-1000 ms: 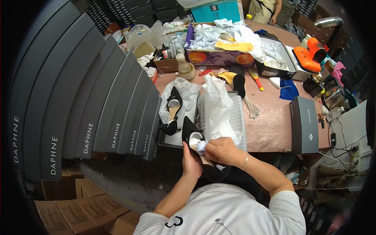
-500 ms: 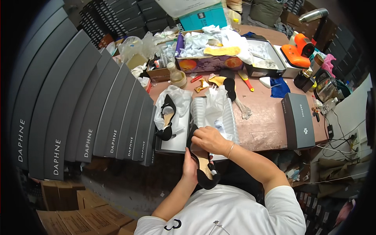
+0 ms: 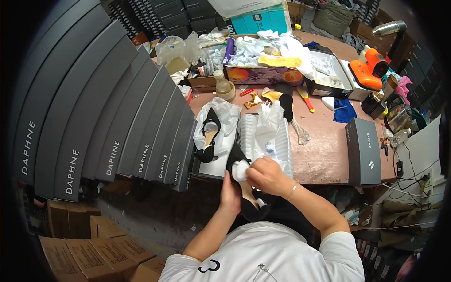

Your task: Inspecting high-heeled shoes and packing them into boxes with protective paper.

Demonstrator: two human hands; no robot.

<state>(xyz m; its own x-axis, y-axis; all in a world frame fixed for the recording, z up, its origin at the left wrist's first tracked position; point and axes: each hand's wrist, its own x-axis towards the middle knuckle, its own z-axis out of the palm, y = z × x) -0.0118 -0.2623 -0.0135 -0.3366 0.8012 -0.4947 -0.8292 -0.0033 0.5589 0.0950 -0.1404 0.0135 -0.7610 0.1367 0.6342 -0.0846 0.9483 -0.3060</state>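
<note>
Close to my body, my left hand [image 3: 230, 195] grips a black slingback shoe [image 3: 255, 210] by its side, pointed toe away from me. A white wad of paper [image 3: 239, 170] shows in the shoe's front opening. My right hand [image 3: 268, 175] is closed, its fingertips at the wad's right edge; the fingers partly hide what they pinch. The matching black shoe [image 3: 205, 153] lies on white tissue paper [image 3: 225, 110] over the left part of an open shoebox. White tissue and ribbed white padding [image 3: 284, 136] fill the right part.
Tall stacks of dark grey shoeboxes [image 3: 101, 117] crowd the left. A closed grey shoebox [image 3: 365, 152] stands at the table's right. Behind are a glass bottle [image 3: 224, 89], a red-yellow handled tool [image 3: 306, 98], a blue cloth [image 3: 345, 112] and a patterned box [image 3: 263, 75] of crumpled paper.
My right hand has drawn back from the shoe's toe toward the right. The white wad now shows in the shoe's opening. The whole view has shifted slightly.
</note>
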